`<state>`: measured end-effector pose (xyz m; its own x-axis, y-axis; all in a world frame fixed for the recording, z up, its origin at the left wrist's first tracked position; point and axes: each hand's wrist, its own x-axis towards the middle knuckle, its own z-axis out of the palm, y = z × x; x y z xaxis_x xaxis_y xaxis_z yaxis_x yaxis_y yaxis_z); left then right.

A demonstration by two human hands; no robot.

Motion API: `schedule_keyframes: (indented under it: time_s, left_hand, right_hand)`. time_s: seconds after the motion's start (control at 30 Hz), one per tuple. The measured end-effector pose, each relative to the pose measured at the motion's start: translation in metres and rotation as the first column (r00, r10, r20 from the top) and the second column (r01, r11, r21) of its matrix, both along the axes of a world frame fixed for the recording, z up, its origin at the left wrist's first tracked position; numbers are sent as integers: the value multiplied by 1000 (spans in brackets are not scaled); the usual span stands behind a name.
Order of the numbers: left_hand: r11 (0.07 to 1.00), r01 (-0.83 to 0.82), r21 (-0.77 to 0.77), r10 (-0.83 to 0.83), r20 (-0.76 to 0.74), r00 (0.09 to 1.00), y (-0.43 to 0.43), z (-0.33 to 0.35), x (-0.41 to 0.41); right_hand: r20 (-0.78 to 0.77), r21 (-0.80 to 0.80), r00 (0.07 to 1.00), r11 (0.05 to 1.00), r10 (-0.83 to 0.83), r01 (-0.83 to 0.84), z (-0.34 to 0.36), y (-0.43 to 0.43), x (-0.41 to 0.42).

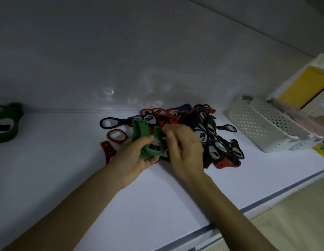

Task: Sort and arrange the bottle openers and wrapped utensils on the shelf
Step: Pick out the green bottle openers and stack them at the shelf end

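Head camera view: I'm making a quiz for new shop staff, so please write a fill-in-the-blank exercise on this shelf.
The left hand grips a stack of ____ plastic bottle openers.
The white perforated plastic basket stands to the ____ of the mixed pile of red, black and blue bottle openers.
A separate stack of green openers lies at the far ____ end of the white shelf.
The oval opener just in front of the dark blue looped opener is ____.
Missing words: green, right, left, red.

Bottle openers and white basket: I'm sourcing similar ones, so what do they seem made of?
Bottle openers: matte, probably plastic or rubbery coloured bodies; glinting centres look like metal. White basket: likely moulded plastic, given its uniform perforations.
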<state>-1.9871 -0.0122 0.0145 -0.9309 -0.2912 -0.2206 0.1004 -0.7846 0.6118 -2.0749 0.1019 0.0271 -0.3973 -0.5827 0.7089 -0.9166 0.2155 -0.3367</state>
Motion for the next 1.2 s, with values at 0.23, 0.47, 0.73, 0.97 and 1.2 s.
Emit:
schedule_keyframes:
  time_s: [0.23, 0.47, 0.73, 0.97, 1.2]
  left_hand:
    - [995, -87, 46, 87, -12, 996, 1, 1, 2]
    - [998, -10, 57, 15, -95, 995, -1, 1, 3]
    - [1000, -4, -14, 3, -69, 998, 0, 2, 2]
    - [978, 22, -207, -53, -143, 988, 5, 10, 10]
    - [412, -6, -911, 115, 46, 992, 3, 35, 43]
  right_hand:
    - [9, 633, 884, 687, -467, 357, -2, 26, -129]
    - [-26, 395, 846, 772, -532, 498, 7, 60, -165]
    - [15, 580, 838, 688, -545, 437, -13, 51, -147]
    - [510, 98, 860, 994, -16, -39, 23, 21, -32]
    - [876, -252, 357, 938, 325, -236, 36, -20, 48]
